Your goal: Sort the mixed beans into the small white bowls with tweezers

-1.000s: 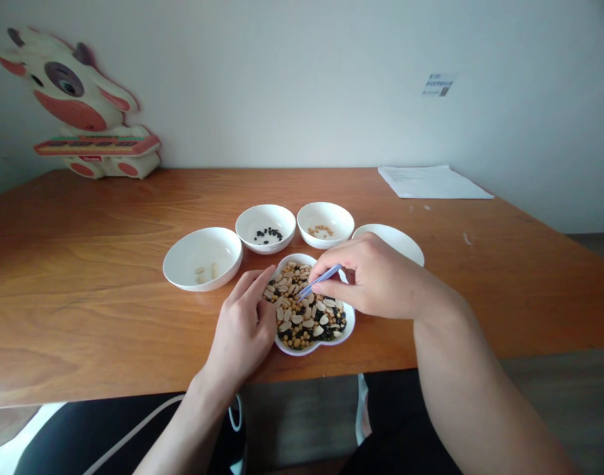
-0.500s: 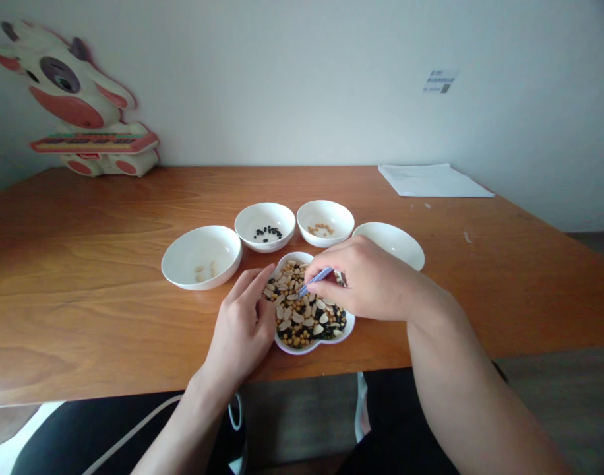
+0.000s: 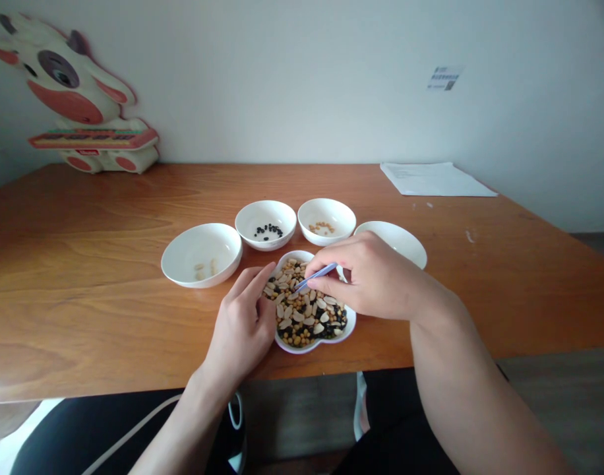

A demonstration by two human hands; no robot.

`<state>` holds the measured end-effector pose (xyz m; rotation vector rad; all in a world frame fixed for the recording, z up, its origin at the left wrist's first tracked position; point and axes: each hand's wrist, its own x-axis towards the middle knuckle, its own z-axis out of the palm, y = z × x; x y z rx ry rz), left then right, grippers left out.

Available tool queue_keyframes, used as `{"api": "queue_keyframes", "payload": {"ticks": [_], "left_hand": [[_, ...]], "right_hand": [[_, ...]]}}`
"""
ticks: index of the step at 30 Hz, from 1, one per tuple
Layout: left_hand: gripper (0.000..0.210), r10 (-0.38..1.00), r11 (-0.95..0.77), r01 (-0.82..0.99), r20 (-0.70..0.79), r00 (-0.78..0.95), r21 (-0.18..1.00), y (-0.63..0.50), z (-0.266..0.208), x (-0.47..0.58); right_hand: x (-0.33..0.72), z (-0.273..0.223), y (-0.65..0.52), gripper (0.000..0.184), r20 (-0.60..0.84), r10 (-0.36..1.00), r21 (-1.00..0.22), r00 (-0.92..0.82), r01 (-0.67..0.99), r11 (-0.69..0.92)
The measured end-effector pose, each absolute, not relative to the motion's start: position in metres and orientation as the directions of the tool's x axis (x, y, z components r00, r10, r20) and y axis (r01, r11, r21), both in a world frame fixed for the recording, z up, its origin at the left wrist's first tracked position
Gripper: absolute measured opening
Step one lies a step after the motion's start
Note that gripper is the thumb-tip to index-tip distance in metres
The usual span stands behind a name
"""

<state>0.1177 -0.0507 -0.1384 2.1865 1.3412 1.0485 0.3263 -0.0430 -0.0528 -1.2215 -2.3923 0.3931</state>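
Note:
Purple tweezers are pinched in my right hand, their tips down among the peanuts and beans. Those lie mixed with black beans in a white, lobed dish near the table's front edge. Along the dish's left side, my left hand grips the rim, its thumb partly hidden. Behind the dish, the left bowl has a few peanuts in it. Black beans lie in the second bowl, yellowish beans in the third. My right hand partly covers the fourth bowl.
A cow-shaped toy keyboard stands at the back left against the wall. White papers lie at the back right of the wooden table. A pale cable runs below the front edge.
The tweezer tips have shifted slightly left and up within the dish, and my right hand has tilted a little. My left hand stays at the rim. The whole view has shifted slightly.

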Motion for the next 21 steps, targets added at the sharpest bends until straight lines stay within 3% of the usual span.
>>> {"api": "queue_keyframes", "payload": {"ticks": [9,21], "left_hand": [[0.049,0.876,-0.477,0.599,0.4,0.268,0.643,-0.0505,-0.1394,0.117],[0.048,0.877,-0.475,0.607,0.399,0.267,0.637,-0.0503,-0.1399,0.117]], "right_hand": [[0.3291,-0.0524,-0.0427,0.011,0.221,0.825,-0.43,-0.52,0.708,0.561],[0.3266,-0.0513,-0.0424,0.012,0.299,0.795,-0.428,-0.527,0.671,0.606]]}}
